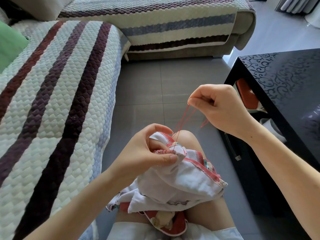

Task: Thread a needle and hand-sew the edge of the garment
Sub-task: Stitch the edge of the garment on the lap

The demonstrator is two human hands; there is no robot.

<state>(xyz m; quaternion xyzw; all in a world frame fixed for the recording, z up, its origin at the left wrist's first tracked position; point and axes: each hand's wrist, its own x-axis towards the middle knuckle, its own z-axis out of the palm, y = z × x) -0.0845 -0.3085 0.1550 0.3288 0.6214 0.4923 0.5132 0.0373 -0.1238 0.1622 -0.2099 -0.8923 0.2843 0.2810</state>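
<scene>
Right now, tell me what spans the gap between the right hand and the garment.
Head view: strands of red thread run from the right hand down to the edge of the garment.

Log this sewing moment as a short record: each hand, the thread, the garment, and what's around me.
left hand: pinches the trimmed edge of the white cloth garment with red stitched trim, which lies on the lap
right hand: raised, fingertips pinching the thin red thread
thread path: straight strands from the garment edge up to the right hand
left side: striped quilted sofa cover
right side: glossy black patterned table
</scene>
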